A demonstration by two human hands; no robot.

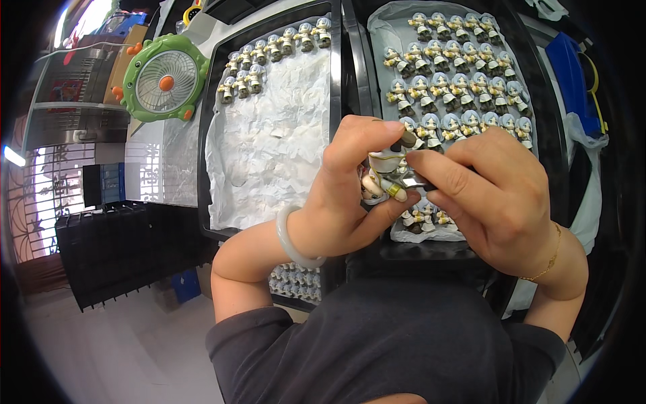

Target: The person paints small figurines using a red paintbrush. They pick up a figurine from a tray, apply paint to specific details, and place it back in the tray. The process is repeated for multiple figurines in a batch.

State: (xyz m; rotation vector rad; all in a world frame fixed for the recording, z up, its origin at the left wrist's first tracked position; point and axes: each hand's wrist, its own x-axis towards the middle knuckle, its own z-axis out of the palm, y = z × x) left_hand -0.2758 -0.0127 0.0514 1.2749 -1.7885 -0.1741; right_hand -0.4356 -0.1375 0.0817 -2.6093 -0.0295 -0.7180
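My left hand [336,192] is closed around a small figurine [383,163] with a white and gold outfit, tipped on its side with its head toward my palm. Against the figurine, my right hand [501,192] pinches a small shiny metal tool [414,180]; its kind is mostly hidden by the fingers. Both hands are held above the near left part of the right tray [387,28]. Rows of similar pale-haired figurines [461,91] stand in that paper-lined tray, some of them covered by my hands.
The left black tray is lined with crumpled white paper [269,161] and has several figurines [272,46] along its far end. A green fan [167,83] stands left of it. More figurines [296,281] show below my left forearm. A blue object [572,84] and plastic bag [584,175] lie right.
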